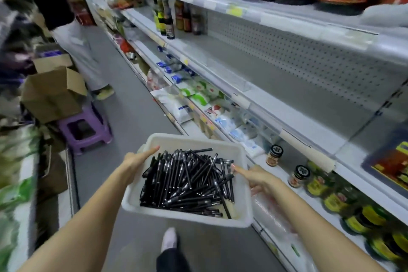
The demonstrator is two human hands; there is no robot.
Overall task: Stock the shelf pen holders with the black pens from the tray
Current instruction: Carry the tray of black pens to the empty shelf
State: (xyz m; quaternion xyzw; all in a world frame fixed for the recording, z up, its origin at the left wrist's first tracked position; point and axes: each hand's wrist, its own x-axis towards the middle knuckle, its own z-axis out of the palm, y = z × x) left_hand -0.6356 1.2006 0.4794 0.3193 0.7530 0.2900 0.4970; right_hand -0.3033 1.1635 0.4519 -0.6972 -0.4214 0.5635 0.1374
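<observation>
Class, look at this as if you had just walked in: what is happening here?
A person carries a white tray of black pens along a shop aisle, left grip on its left rim, right grip on its right rim. Neither grip holds a pen, and no pen holders are in view. The shelves run along the right.

A white tray (198,141) of black pens (187,183) is held at its side rims by the left grip (134,162) and right grip (260,178) beside a shelf (287,86)
</observation>
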